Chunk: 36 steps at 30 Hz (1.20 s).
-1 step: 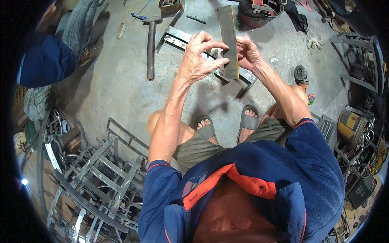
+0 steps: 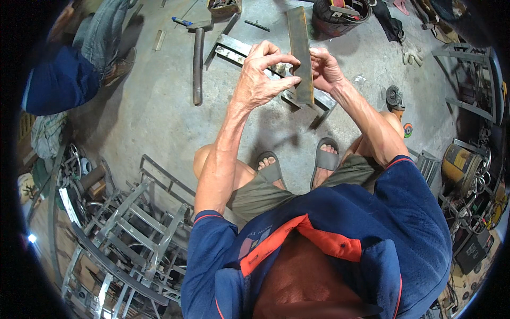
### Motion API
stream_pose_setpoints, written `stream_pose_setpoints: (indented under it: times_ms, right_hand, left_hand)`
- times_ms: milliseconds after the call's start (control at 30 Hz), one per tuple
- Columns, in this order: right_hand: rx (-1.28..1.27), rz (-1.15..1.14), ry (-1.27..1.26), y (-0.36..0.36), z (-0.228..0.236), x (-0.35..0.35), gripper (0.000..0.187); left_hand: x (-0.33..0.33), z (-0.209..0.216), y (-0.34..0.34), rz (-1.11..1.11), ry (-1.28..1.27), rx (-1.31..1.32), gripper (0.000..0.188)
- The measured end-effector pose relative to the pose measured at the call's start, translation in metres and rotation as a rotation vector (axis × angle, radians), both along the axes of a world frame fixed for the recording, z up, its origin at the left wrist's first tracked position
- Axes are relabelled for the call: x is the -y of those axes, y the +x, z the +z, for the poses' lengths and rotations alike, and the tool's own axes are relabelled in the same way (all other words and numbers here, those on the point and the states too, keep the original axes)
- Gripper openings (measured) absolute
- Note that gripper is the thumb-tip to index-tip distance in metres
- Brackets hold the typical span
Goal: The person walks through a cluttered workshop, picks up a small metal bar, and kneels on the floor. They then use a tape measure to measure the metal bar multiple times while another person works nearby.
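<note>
through the head camera i see my left hand (image 2: 257,82) and right hand (image 2: 328,73) raised above the concrete floor (image 2: 154,106), with a long flat metal bar (image 2: 300,45) upright in the view between them; the left index finger and thumb curve apart in a c, their tips at the bar's left edge; i cannot tell whether they pinch it or only touch it; the right fingers are pinching the bar from its right edge, some of them hidden behind it; below the bar and partly covered by it, a metal frame (image 2: 232,45) lies on the floor; to its left i have a hammer (image 2: 198,66), handle toward me, with a blue marker (image 2: 181,21) just beside its head; a black bucket (image 2: 325,26) of tools stands near the bar's far end; off to the right i make out a pale glove (image 2: 412,53) and an angle grinder (image 2: 394,97); at the far left another person's shoe (image 2: 121,68) shows; welded metal racks (image 2: 137,217) crowd the lower left.
</note>
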State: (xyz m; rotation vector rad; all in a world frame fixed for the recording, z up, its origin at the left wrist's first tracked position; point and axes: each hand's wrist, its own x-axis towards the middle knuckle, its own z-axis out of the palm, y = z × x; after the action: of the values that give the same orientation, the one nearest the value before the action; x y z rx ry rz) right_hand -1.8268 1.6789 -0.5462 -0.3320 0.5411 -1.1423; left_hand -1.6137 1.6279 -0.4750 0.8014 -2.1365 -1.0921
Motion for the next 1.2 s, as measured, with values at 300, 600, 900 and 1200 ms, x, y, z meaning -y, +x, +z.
stream_pose_setpoints:
  times_ms: [300, 600, 900, 1200]
  right_hand:
    - [0.141, 0.045, 0.002, -0.011, -0.028, -0.001, 0.048]
    - [0.064, 0.011, 0.035, -0.005, -0.016, -0.002, 0.034]
    - [0.018, -0.020, 0.067, -0.003, -0.010, -0.002, 0.024]
    - [0.011, -0.057, 0.130, -0.004, -0.016, -0.001, 0.020]
  left_hand:
    - [-0.001, 0.000, -0.005, -0.028, -0.016, -0.026, 0.040]
    - [-0.002, -0.003, -0.007, -0.020, -0.028, -0.026, 0.041]
    - [-0.001, -0.002, -0.007, -0.013, -0.040, -0.011, 0.041]
    - [0.001, -0.004, -0.006, -0.016, -0.025, -0.007, 0.041]
